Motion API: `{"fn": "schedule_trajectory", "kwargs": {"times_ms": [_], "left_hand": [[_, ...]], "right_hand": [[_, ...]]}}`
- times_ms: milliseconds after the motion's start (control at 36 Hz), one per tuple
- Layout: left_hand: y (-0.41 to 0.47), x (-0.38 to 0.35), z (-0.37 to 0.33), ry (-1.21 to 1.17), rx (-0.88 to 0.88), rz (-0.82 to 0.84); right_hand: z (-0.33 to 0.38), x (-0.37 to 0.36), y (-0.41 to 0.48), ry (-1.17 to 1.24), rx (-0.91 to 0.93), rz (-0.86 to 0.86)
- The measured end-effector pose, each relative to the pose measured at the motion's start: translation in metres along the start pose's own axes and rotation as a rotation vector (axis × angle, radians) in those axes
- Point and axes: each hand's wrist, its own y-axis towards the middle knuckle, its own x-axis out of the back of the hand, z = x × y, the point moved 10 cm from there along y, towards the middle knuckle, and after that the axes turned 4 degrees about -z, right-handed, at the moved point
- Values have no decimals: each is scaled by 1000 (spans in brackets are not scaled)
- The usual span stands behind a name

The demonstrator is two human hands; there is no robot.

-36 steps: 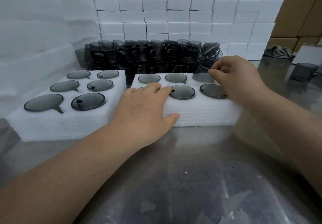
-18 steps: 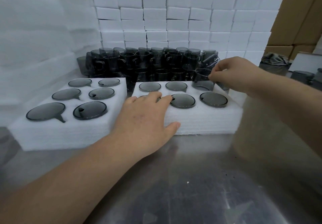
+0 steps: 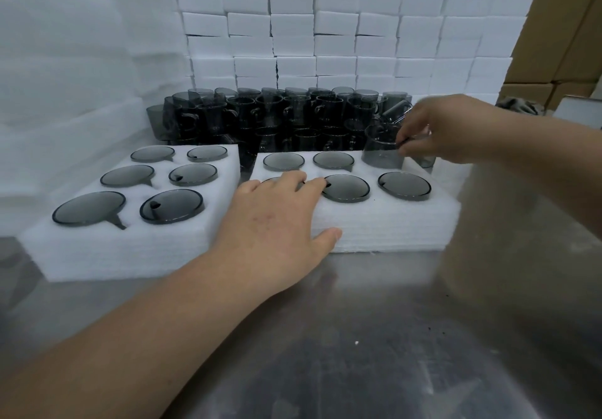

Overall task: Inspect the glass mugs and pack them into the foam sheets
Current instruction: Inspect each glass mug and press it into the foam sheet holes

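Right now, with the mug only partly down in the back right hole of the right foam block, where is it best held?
Probably by the handle of the mug, from the right. It seems to sit base up, its smooth wall partly sunk in the foam block; the handle juts right, where the right hand pinches it. The left hand lies flat on the block.

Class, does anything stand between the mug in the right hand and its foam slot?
Nothing visible does. The mug, pinched by the right hand, already stands at the back right corner of the right foam block; the left hand rests at its front left.
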Motion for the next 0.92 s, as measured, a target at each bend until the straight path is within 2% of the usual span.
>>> {"fn": "schedule_trajectory", "kwargs": {"times_ms": [83,139,195,445,723,917], "left_hand": [[-1,0,0,-5,3,-2],[-1,1,0,-7,2,-3],[-1,1,0,-6,3,-4],[0,1,0,-8,-1,-7],[0,1,-1,2,-4,-12],[0,1,-2,6,-14,-21]], "right_hand": [[8,8,3,-41,66,-80],[15,3,5,-51,73,-26],[17,-2,8,-72,60,19],[16,-1,23,42,-81,18],[20,-6,44,-290,-183,18],[25,-15,52,-397,-218,-3]]}}
